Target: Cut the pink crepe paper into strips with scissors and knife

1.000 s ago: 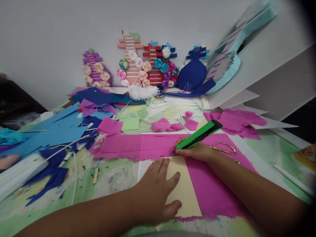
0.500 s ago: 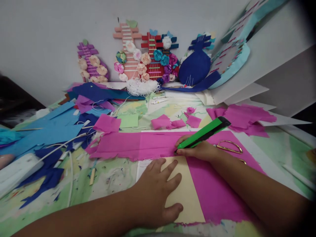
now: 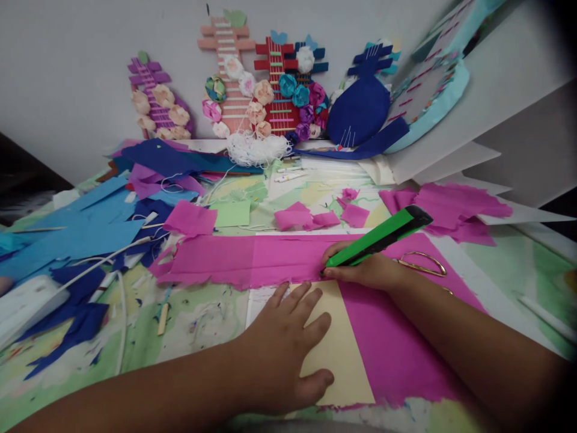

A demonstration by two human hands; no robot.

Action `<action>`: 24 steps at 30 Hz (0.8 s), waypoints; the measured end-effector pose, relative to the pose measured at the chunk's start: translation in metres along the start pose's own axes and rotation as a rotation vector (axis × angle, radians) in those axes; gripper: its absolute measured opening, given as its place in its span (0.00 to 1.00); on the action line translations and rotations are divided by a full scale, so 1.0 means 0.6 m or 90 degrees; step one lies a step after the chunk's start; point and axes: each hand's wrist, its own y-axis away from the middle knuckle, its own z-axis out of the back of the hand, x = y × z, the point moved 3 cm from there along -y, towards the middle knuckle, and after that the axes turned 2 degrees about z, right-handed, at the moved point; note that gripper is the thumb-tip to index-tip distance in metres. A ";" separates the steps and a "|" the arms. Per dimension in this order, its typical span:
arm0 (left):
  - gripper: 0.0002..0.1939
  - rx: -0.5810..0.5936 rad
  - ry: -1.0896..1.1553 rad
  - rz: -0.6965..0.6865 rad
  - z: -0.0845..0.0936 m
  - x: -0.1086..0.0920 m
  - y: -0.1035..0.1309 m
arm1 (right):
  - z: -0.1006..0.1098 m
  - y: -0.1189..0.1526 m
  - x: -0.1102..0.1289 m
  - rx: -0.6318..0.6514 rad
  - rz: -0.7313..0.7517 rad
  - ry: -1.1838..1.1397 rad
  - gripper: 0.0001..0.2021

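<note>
Pink paper (image 3: pixel 211 255) starts ahead and to the left of our left hand (image 3: pixel 288 337), lying over the counter (image 3: pixel 216 325) as a strip with a ragged near edge; we judge this stretch already parted. Our left hand is spread, palm down, partly over a cream card (image 3: pixel 345 355) that covers some of the paper. Ahead and to the right of those fingers, our right hand (image 3: pixel 369 270) pinches a green knife (image 3: pixel 378 237), its tip at or near the card's far edge; we cannot tell whether the blade is through. On the near side of our right wrist, the paper looks whole, so that side seems uncut. Beyond our right hand, loose pink scraps (image 3: pixel 460 207) lie apart.
</note>
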 end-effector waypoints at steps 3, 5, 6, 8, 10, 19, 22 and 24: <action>0.31 -0.001 -0.003 0.001 -0.001 0.001 -0.001 | 0.001 0.002 -0.004 -0.021 -0.019 -0.032 0.12; 0.31 -0.004 -0.006 0.001 -0.001 0.002 -0.002 | 0.002 0.003 -0.006 -0.029 -0.024 -0.049 0.12; 0.31 -0.006 -0.008 -0.001 -0.001 0.002 -0.002 | 0.002 0.004 -0.007 -0.029 -0.024 -0.056 0.12; 0.30 -0.011 -0.011 -0.007 -0.001 0.001 -0.002 | 0.001 0.004 -0.008 -0.027 -0.026 -0.063 0.12; 0.29 -0.017 -0.016 -0.010 -0.001 0.001 -0.002 | 0.001 0.004 -0.008 -0.031 -0.031 -0.060 0.12; 0.22 -0.078 -0.015 -0.024 -0.008 0.003 0.000 | -0.004 0.004 0.000 -0.019 0.007 0.014 0.11; 0.21 -0.111 -0.008 -0.020 -0.008 0.003 -0.002 | -0.006 0.003 0.004 -0.011 0.044 0.071 0.10; 0.21 -0.102 -0.006 -0.018 -0.008 0.002 -0.005 | -0.008 0.002 0.007 0.003 0.068 0.101 0.10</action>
